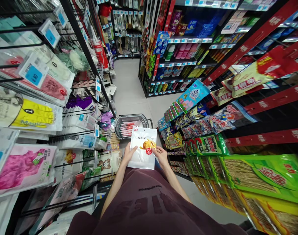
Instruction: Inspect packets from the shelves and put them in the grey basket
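Observation:
A white pack of disposable gloves (140, 158), printed with fried food and a red "50" circle, is held upright in front of my body. My left hand (129, 154) grips its left edge, thumb across the front. On the opposite edge, my right hand (161, 154) pinches the pack with thumb and fingers. Just beyond it, a grey shopping basket (119, 125) stands on the floor. Several red-and-white packets (129, 128) lie inside the basket, partly hidden behind the pack.
Hanging racks on my left carry yellow gloves (37, 112), pink gloves (24, 166) and price tags (32, 74). Close on my right hang green snack bags (261, 173). A shelf unit with bottles (170, 52) stands ahead, beside the grey floor aisle (126, 78).

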`<control>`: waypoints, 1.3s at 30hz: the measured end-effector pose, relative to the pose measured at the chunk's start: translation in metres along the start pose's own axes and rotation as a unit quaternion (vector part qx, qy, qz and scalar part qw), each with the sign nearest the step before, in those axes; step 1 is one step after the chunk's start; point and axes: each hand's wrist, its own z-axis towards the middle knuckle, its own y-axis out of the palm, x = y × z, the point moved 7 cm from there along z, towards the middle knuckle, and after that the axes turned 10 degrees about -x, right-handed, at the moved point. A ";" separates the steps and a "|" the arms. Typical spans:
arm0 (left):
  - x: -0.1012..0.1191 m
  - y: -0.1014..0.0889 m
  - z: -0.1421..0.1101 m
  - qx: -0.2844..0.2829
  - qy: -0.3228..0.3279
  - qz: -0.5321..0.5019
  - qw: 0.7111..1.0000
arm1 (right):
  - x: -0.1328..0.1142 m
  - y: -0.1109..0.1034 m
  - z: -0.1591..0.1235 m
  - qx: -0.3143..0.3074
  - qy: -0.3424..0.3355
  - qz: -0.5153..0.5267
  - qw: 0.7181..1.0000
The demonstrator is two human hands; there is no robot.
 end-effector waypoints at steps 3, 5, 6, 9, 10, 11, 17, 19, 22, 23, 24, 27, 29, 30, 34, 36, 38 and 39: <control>0.000 -0.002 0.000 0.007 0.005 -0.002 1.000 | 0.002 -0.001 0.000 0.004 0.004 0.002 1.000; 0.000 -0.003 0.000 0.010 0.004 -0.006 1.000 | 0.003 -0.002 0.001 0.005 0.006 0.005 1.000; 0.000 -0.003 0.000 0.011 0.002 -0.008 1.000 | 0.004 -0.002 0.001 0.005 0.008 0.007 1.000; -0.001 -0.003 0.000 0.012 -0.002 -0.013 1.000 | 0.006 -0.003 0.002 0.004 0.013 0.014 1.000; -0.001 -0.003 0.000 0.011 -0.003 -0.016 1.000 | 0.006 -0.003 0.002 0.003 0.014 0.016 1.000; -0.001 -0.002 0.000 0.009 -0.003 -0.019 1.000 | 0.007 -0.003 0.003 0.002 0.013 0.017 1.000; -0.003 -0.002 0.000 0.007 -0.009 -0.023 1.000 | 0.007 -0.006 0.003 0.009 0.008 0.015 1.000; -0.002 -0.002 0.000 0.005 -0.012 -0.023 1.000 | 0.008 -0.008 0.004 0.014 0.007 0.012 1.000; 0.001 -0.001 -0.001 0.001 -0.018 -0.025 1.000 | 0.008 -0.010 0.005 0.024 0.000 0.006 1.000; 0.002 0.000 -0.002 -0.001 -0.018 -0.025 1.000 | 0.008 -0.011 0.005 0.028 -0.003 0.004 1.000; 0.003 0.000 -0.002 -0.001 -0.017 -0.024 1.000 | 0.007 -0.012 0.006 0.032 -0.004 0.002 0.999; 0.004 -0.001 -0.002 0.001 -0.015 -0.021 1.000 | 0.006 -0.012 0.007 0.041 -0.007 -0.002 0.999; 0.004 -0.001 -0.002 0.002 -0.014 -0.021 1.000 | 0.004 -0.012 0.007 0.045 -0.009 -0.005 0.999; 0.003 -0.001 -0.002 0.002 -0.013 -0.020 1.000 | 0.003 -0.012 0.006 0.047 -0.009 -0.006 0.999; 0.005 -0.001 -0.002 0.001 -0.008 -0.020 1.000 | 0.001 -0.011 0.006 0.050 -0.011 -0.006 0.999; 0.006 -0.001 -0.002 0.000 -0.004 -0.025 1.000 | 0.000 -0.010 0.005 0.048 -0.013 -0.004 0.999; 0.007 0.001 -0.003 -0.004 -0.003 -0.029 1.000 | -0.001 -0.008 0.004 0.043 -0.014 -0.001 0.999; 0.007 0.001 -0.003 -0.004 -0.003 -0.031 1.000 | -0.002 -0.007 0.003 0.039 -0.015 0.001 0.999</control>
